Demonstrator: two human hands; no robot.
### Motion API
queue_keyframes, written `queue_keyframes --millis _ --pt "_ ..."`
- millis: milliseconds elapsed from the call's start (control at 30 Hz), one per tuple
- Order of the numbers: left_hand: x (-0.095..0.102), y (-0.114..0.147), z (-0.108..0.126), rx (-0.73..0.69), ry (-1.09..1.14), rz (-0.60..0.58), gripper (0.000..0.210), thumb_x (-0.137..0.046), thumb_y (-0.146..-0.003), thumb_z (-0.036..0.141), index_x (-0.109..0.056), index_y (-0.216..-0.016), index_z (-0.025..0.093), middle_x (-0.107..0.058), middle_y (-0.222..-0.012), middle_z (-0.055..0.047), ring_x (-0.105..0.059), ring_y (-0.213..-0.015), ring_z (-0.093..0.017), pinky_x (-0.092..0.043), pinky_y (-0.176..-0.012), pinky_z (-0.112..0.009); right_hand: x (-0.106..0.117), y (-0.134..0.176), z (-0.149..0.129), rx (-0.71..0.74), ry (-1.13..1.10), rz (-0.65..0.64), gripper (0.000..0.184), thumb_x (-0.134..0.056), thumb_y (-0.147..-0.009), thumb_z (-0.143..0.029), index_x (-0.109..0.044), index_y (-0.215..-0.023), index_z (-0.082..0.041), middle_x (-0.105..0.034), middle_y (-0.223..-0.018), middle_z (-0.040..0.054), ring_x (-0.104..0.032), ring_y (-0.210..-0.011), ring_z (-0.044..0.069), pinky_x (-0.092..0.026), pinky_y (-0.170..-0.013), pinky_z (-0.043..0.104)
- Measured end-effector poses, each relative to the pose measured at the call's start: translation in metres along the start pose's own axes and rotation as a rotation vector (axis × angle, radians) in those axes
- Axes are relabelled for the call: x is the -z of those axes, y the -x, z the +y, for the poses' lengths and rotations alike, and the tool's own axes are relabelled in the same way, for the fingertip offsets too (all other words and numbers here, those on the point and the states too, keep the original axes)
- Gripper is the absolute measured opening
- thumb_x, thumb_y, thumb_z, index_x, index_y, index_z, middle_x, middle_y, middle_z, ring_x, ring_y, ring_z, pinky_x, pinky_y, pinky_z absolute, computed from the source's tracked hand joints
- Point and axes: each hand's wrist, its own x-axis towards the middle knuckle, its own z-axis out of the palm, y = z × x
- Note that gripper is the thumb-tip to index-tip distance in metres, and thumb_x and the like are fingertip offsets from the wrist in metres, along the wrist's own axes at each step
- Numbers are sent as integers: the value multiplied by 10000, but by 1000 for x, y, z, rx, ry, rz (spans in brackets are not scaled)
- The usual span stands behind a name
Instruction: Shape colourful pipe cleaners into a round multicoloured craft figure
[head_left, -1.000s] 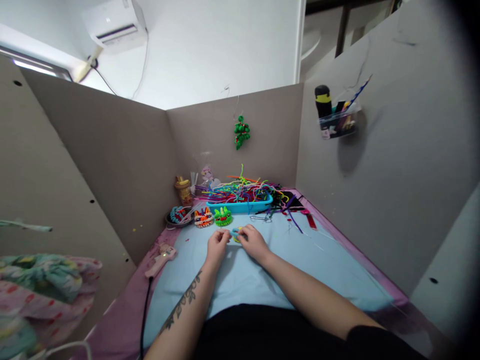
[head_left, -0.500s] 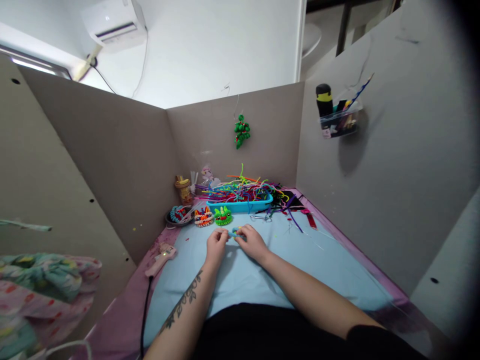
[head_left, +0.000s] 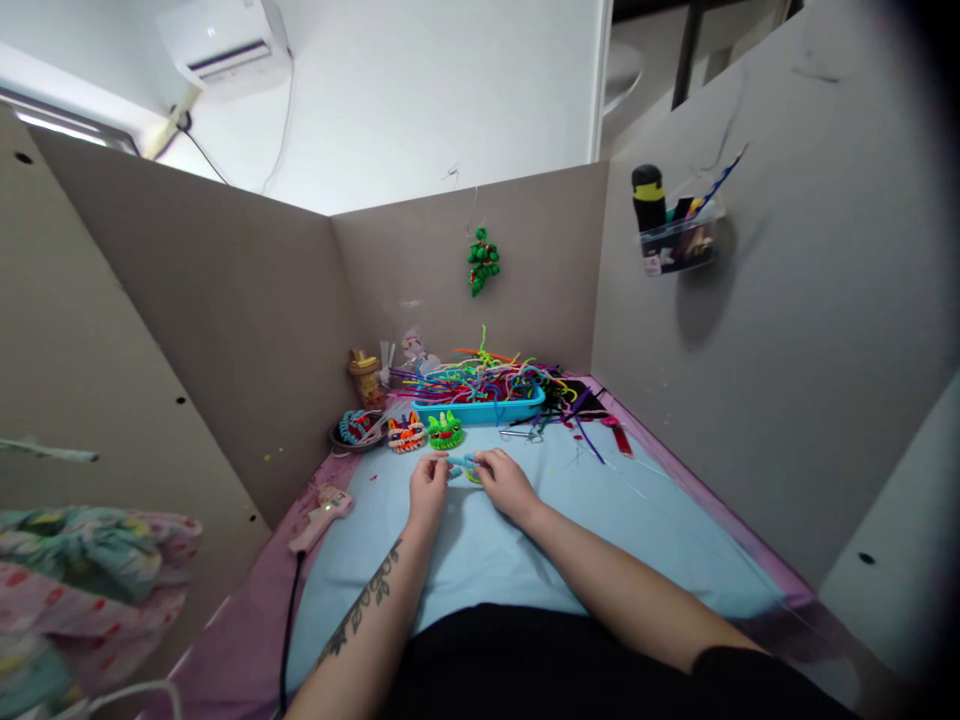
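Between my hands, just above the light blue cloth point(head_left: 510, 555), is a small piece of bent blue pipe cleaner point(head_left: 461, 462) with some yellow on its lower side. My left hand point(head_left: 429, 490) pinches its left end, and my right hand point(head_left: 507, 485) grips the right end with fingers closed. Part of the piece is hidden behind the fingers. Just beyond my left hand sit an orange and white pipe-cleaner animal head point(head_left: 406, 433) and a green one point(head_left: 445, 431). Scissors point(head_left: 520, 434) lie beyond my right hand.
A blue tray point(head_left: 480, 411) heaped with colourful pipe cleaners stands at the back. At left lie a pink glue gun point(head_left: 322, 520) with a black cord and a dark bowl point(head_left: 346, 440). A clear bin point(head_left: 679, 247) hangs on the right panel; a green ornament point(head_left: 483, 262) hangs behind.
My hands have moved slightly apart, the left one a little to the left. More of the blue piece and its yellow part now shows between them.
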Motion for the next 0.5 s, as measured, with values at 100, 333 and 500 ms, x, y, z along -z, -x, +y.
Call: queue_keyframes --millis 100,333,500 --pt "1 -1 1 22 29 -9 276 -565 -725 375 -588 -858 135 -589 -681 -19 -578 -610 -129 -415 -536 -218 2 0 -2 6 3 -1 102 -498 -774 -135 -578 -787 -198 -545 -803 20 -516 -802 159 -395 -737 265" --pt "4 -2 -1 61 40 -25 289 -595 -701 431 -585 -773 152 -557 -681 -8 -561 -605 -120 -388 -512 -195 1 0 -2 22 -10 22 80 -504 -756 -123 -532 -755 -198 -517 -785 11 -499 -768 154 -386 -708 258" --pt "4 -3 -1 82 63 -24 333 -611 -676 472 -595 -756 149 -537 -651 3 -558 -611 -119 -368 -506 -186 -1 0 -1 52 -41 22 87 -497 -754 -116 -527 -755 -197 -512 -778 8 -502 -765 152 -391 -712 260"
